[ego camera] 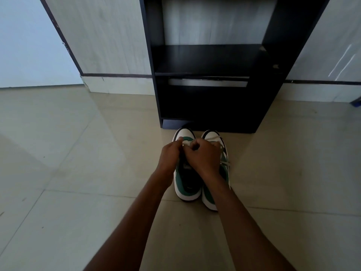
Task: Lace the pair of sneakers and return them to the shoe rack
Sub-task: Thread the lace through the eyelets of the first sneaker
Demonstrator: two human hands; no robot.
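Two white, green and black sneakers stand side by side on the tiled floor, toes toward the dark shoe rack (pixel 213 59). Over the left sneaker (pixel 187 184), my left hand (pixel 171 156) and my right hand (pixel 204 155) meet near its toe end, both pinching a white lace (pixel 187 142) between the fingers. The right sneaker (pixel 212 198) is partly hidden under my right wrist. Its own white lace (pixel 225 162) hangs loose over the outer side.
The rack has an open shelf at mid height and a closed lower front with a metal handle (pixel 208 82). Pale wood-grain panels flank it against the wall. A small blue object (pixel 356 102) shows at the right edge. Beige floor tiles (pixel 78 153) spread all around.
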